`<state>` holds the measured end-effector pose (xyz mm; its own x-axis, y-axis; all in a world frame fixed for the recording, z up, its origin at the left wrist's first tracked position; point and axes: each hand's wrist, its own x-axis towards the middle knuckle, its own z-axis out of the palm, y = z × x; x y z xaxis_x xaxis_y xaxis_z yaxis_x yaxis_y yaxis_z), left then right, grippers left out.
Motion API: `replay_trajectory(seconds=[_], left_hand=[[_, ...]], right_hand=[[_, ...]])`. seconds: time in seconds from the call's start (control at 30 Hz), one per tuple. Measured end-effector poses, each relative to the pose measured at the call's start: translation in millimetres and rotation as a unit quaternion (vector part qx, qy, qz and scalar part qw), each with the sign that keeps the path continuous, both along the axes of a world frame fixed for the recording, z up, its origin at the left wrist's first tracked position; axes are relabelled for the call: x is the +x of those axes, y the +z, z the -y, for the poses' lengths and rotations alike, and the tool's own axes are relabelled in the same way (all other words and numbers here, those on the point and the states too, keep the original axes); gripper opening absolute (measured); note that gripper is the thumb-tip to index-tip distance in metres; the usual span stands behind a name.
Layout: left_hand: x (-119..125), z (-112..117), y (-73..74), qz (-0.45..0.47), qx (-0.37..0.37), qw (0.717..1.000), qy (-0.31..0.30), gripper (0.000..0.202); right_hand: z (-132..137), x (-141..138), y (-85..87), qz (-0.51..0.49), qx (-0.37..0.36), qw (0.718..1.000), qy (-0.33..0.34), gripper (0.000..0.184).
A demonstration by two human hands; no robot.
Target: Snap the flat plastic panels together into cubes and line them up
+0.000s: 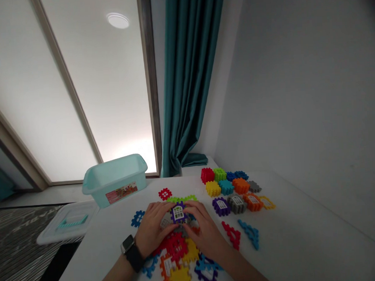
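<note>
Both hands meet over a loose pile of plastic building tiles. Between them is a purple window tile (pixel 178 213), gripped at its two sides. My left hand (pixel 154 226), with a dark watch on the wrist, closes on its left edge with thumb and fingers. On the opposite edge my right hand (pixel 200 223) does the same. Beneath and nearer lie a red tile (pixel 177 246), a yellow tile (pixel 180 279), an orange window tile (pixel 166 267) and a purple triangular tile (pixel 207 275). A blue tile (pixel 137 218) lies left of my left hand.
Sorted stacks stand at the right, among them a red stack (pixel 207 175), a purple window stack (pixel 221 206) and a grey window stack (pixel 237 204). A red triangular piece (pixel 232 234) lies closer. Back left are a mint bin (pixel 97 191) and its lid (pixel 50 230).
</note>
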<state>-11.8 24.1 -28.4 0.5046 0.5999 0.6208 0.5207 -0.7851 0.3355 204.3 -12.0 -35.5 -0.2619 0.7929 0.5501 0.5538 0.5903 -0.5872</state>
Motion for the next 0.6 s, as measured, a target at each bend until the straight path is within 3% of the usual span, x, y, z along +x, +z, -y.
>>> replay_trajectory(seconds=[0.3, 0.6], left_hand=[[4.4, 1.1, -1.0, -0.008, 0.004, 0.999, 0.045, 0.058], [2.9, 3.0, 5.7, -0.034, 0.019, 0.998, 0.055, 0.041]], right_hand=[[-4.2, 1.3, -2.3, -0.002, 0.017, 1.000, -0.009, 0.033], [-1.4, 0.1, -0.1, 0.019, 0.021, 0.999, -0.019, 0.034]])
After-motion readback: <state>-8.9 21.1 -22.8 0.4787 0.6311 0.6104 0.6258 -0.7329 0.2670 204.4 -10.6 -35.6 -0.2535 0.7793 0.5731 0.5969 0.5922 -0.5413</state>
